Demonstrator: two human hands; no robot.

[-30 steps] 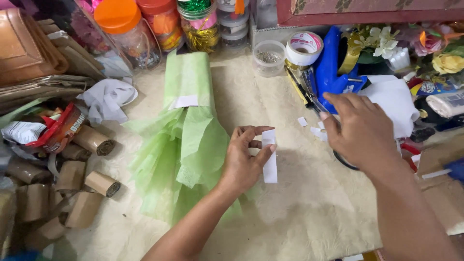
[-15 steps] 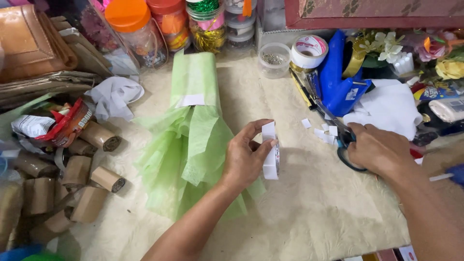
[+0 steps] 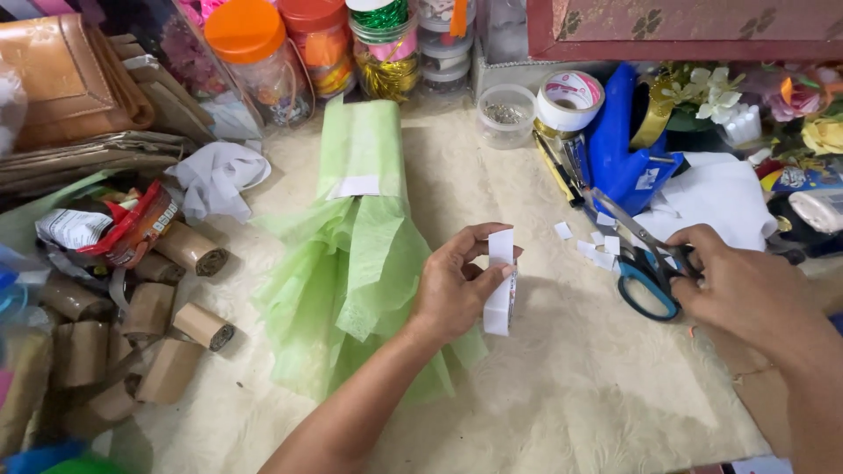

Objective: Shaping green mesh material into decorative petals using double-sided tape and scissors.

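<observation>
My left hand [image 3: 454,290] pinches a folded white paper strip [image 3: 500,283] upright above the cream table cover. Just to its left lies a light green tissue-paper bundle [image 3: 351,254] with a small white label [image 3: 356,186] near its rolled top. My right hand [image 3: 746,294] grips the handles of blue-handled scissors [image 3: 645,263], whose blades point up and left toward several small white paper scraps [image 3: 597,250]. The two hands are apart, the strip between them.
Cardboard tubes [image 3: 145,307] pile at the left beside a white cloth [image 3: 215,175]. Plastic jars [image 3: 255,48] line the back, with a tape roll [image 3: 571,98], a small clear tub [image 3: 507,112], a blue plastic bag [image 3: 628,149], white paper [image 3: 720,202] and artificial flowers [image 3: 790,105] at right.
My right hand came down from the back right and took hold of the scissors. My left hand stayed put with the paper strip.
</observation>
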